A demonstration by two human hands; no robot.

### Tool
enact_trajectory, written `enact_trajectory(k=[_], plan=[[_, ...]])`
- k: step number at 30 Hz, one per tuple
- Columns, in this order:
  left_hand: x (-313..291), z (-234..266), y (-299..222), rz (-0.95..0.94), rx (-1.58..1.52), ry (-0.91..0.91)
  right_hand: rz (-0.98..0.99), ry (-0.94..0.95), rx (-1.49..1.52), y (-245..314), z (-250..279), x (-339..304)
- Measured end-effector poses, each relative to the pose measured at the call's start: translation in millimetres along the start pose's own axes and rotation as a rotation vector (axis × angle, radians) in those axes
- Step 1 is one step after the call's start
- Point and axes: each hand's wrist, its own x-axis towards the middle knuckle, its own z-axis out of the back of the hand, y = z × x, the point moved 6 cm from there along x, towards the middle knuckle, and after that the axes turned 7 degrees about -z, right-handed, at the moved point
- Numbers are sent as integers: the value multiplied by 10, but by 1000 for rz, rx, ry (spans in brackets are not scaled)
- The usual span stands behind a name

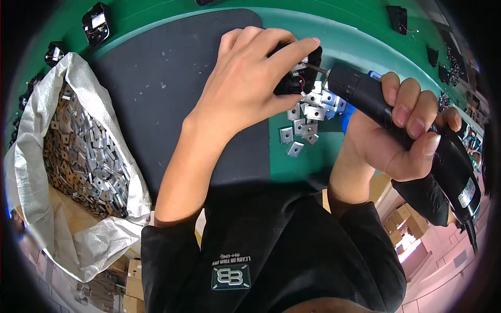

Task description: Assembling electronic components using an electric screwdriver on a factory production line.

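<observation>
My left hand [255,78] is closed around a small black plastic housing [311,75] with a red wire in it, partly hidden by the fingers. In my right hand [404,122] is a black corded electric screwdriver [362,91], held at a slant with the fingers wrapped around its body. Its thin bit points left and reaches into the housing, where the exact contact is hard to make out. Just below the housing, several small square metal plates with holes [314,113] lie loosely piled, some on a blue object [346,120] mostly hidden behind my right hand.
A white woven sack [88,88] full of small metal pieces [86,161] stands open at the left. A dark grey mat [156,99] covers part of the green table [339,31]. More black housings [96,26] [398,20] sit along the far edge. The screwdriver's cord [472,237] hangs at the right.
</observation>
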Motion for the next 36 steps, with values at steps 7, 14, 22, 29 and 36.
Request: enact_trajectory(k=[7, 14, 22, 29, 36], plan=[[2, 7, 7, -7, -6, -5, 20, -41, -81, -22, -75, -1], [-20, -5, 15, 5, 25, -33, 20, 154, -135, -47, -174, -7], [-7, -9, -7, -34, 30, -63, 76, 244, -228, -53, -281, -29], [29, 0, -69, -51, 47, -1, 176, 69, 89, 490, -9, -66], [77, 81, 3, 25, 41, -159, 240, -63, -157, 926, 877, -340]])
